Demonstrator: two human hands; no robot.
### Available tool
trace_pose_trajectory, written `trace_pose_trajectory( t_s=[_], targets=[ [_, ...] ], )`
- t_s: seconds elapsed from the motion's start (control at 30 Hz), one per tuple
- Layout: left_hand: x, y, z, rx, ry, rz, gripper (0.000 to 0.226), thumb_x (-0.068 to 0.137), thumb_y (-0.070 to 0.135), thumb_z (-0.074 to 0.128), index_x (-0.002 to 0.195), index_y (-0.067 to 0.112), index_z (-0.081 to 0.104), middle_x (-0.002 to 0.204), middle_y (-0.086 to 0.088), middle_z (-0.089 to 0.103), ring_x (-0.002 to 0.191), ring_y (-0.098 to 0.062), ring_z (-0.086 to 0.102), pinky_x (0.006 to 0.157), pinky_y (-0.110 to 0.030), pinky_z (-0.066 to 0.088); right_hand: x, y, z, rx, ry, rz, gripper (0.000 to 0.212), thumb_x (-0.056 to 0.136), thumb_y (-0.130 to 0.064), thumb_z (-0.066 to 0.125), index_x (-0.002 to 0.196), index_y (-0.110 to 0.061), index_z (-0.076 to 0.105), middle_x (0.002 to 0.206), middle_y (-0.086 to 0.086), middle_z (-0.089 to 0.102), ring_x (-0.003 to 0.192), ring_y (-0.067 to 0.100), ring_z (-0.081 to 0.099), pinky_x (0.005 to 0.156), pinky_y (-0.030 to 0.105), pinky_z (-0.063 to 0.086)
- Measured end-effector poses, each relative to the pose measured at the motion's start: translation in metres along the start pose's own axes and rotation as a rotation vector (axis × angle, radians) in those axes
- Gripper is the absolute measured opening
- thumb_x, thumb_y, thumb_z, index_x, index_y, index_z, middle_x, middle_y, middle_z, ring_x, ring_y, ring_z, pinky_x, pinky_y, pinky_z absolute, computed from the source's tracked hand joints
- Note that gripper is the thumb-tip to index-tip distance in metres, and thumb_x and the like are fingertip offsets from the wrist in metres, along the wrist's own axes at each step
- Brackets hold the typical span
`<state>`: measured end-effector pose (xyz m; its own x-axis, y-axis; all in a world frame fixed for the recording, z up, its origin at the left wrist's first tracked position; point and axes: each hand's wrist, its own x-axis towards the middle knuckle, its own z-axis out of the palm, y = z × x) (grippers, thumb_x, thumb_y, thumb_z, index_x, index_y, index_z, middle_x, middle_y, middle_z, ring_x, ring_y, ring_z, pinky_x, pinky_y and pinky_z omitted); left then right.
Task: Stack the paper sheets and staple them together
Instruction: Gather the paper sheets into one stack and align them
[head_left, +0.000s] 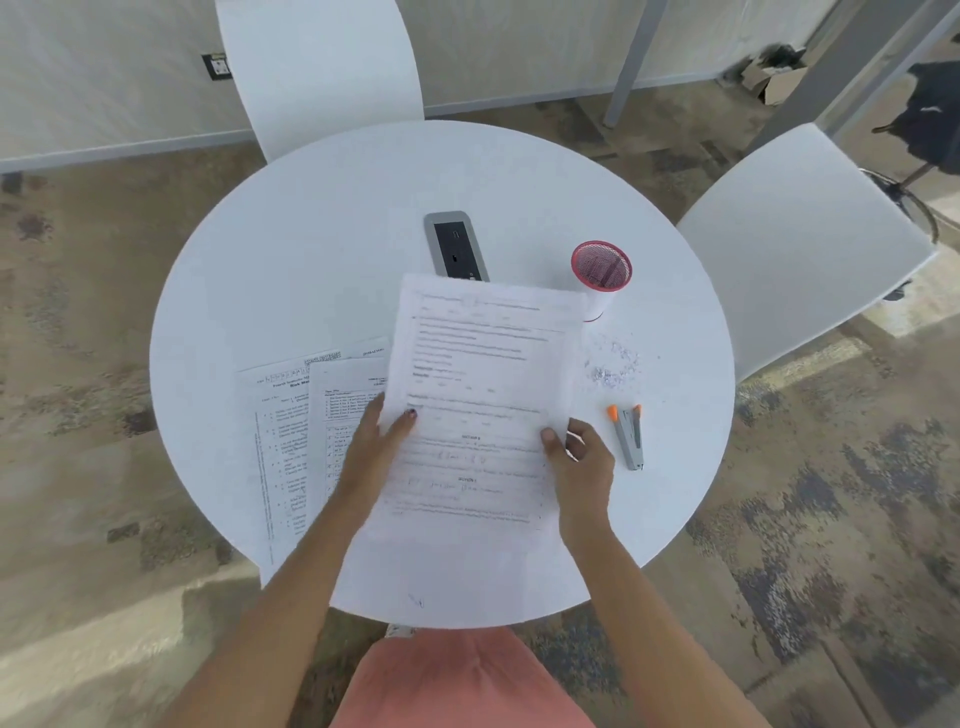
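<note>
Below: sheets on round white table; 2 chairs; carpet.

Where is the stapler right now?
In the head view, the stapler lies on the white table on the right, just past the right hand and nearer than the paper scraps.

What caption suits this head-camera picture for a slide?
The left hand and right hand grip a printed sheet over the table, more sheets at left, a stapler at right.
</note>
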<state>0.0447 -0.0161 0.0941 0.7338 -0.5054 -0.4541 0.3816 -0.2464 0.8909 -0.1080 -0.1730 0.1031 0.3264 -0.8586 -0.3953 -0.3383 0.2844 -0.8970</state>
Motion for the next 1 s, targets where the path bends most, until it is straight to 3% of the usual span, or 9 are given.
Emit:
trace_pose_trajectory(
  t_s=[0.1, 0.17, 0.3, 0.4, 0.5, 0.57, 0.77, 0.87, 1.0],
  targets=[
    [-0.002, -0.003, -0.022, -0.003, -0.054, 0.020, 0.039, 0.091, 0.023, 0.066, 0.129, 0.023, 0.060, 0.121, 0.005, 0.071, 0.112, -0.013, 0.066, 0.101, -0.038, 0.050, -0.001, -0.003, 0.009, -0.052, -0.083, -0.054, 0.007, 0.091, -0.023, 0.062, 0.088, -0.017, 0.064, 0.073, 0.004, 0.065, 0.067, 0.009, 0.052, 0.066, 0.021, 0.040],
    [-0.007, -0.009, -0.034, -0.037, -0.031, 0.033, 0.044, 0.086, 0.025, 0.068, 0.129, 0.017, 0.062, 0.122, 0.001, 0.072, 0.114, -0.018, 0.067, 0.099, -0.040, 0.051, -0.001, -0.003, 0.016, -0.100, -0.083, -0.062, 0.018, 0.097, -0.025, 0.053, 0.084, -0.020, 0.064, 0.066, -0.007, 0.058, 0.063, 0.008, 0.047, 0.064, 0.020, 0.038],
    [-0.015, -0.022, -0.055, -0.079, 0.035, 0.024, 0.035, 0.090, 0.016, 0.065, 0.125, 0.013, 0.063, 0.120, -0.005, 0.072, 0.109, -0.021, 0.070, 0.094, -0.043, 0.055, 0.000, 0.005, 0.025, -0.232, 0.014, -0.031, 0.014, 0.095, -0.015, 0.052, 0.105, -0.014, 0.061, 0.094, 0.001, 0.069, 0.085, 0.019, 0.066, 0.068, 0.026, 0.049],
    [-0.020, -0.033, -0.070, -0.092, 0.092, -0.004, 0.030, 0.093, 0.011, 0.062, 0.123, 0.011, 0.064, 0.117, -0.005, 0.073, 0.103, -0.018, 0.072, 0.090, -0.040, 0.056, -0.001, 0.022, 0.029, -0.695, -0.036, 0.011, 0.044, 0.086, -0.023, 0.066, 0.120, -0.003, 0.046, 0.115, 0.012, 0.058, 0.105, 0.029, 0.056, 0.077, 0.029, 0.040],
    [-0.024, -0.038, -0.079, -0.124, 0.151, -0.020, 0.027, 0.093, 0.009, 0.061, 0.120, 0.009, 0.065, 0.110, -0.002, 0.074, 0.096, -0.016, 0.073, 0.077, -0.030, 0.061, -0.007, 0.036, 0.032, -1.126, -0.092, -0.070, 0.068, 0.081, -0.052, 0.065, 0.116, 0.001, 0.042, 0.113, 0.013, 0.048, 0.103, 0.028, 0.048, 0.081, 0.029, 0.037],
    [-0.026, -0.040, -0.085, -0.157, 0.184, -0.033, 0.023, 0.093, 0.008, 0.061, 0.115, 0.010, 0.067, 0.103, 0.000, 0.076, 0.092, -0.017, 0.074, 0.070, -0.026, 0.061, -0.012, 0.042, 0.036, -1.260, -0.108, -0.131, 0.073, 0.082, -0.061, 0.058, 0.116, 0.001, 0.042, 0.110, 0.012, 0.047, 0.101, 0.025, 0.046, 0.080, 0.028, 0.034],
    [-0.029, -0.042, -0.087, -0.153, 0.193, -0.063, 0.018, 0.092, 0.007, 0.062, 0.109, 0.013, 0.069, 0.095, 0.004, 0.079, 0.087, -0.017, 0.075, 0.069, -0.031, 0.061, -0.014, 0.042, 0.045, -1.126, -0.091, -0.060, 0.068, 0.077, -0.055, 0.068, 0.112, -0.001, 0.043, 0.092, 0.004, 0.041, 0.095, 0.025, 0.055, 0.074, 0.025, 0.029],
    [-0.030, -0.044, -0.087, -0.149, 0.198, -0.075, 0.016, 0.093, 0.007, 0.062, 0.106, 0.014, 0.069, 0.092, 0.005, 0.079, 0.085, -0.016, 0.075, 0.069, -0.030, 0.060, -0.017, 0.034, 0.049, -1.154, -0.083, -0.041, 0.066, 0.076, -0.048, 0.073, 0.111, -0.001, 0.041, 0.095, 0.006, 0.041, 0.098, 0.025, 0.050, 0.078, 0.029, 0.035],
    [-0.031, -0.046, -0.091, -0.153, 0.205, -0.085, 0.022, 0.093, 0.008, 0.062, 0.114, 0.007, 0.068, 0.103, -0.004, 0.077, 0.092, -0.023, 0.074, 0.077, -0.039, 0.059, -0.014, 0.028, 0.045, -0.800, 0.020, 0.108, 0.065, 0.066, -0.006, 0.083, 0.110, -0.002, 0.034, 0.112, 0.017, 0.039, 0.093, 0.035, 0.049, 0.077, 0.037, 0.045]
  ],
)
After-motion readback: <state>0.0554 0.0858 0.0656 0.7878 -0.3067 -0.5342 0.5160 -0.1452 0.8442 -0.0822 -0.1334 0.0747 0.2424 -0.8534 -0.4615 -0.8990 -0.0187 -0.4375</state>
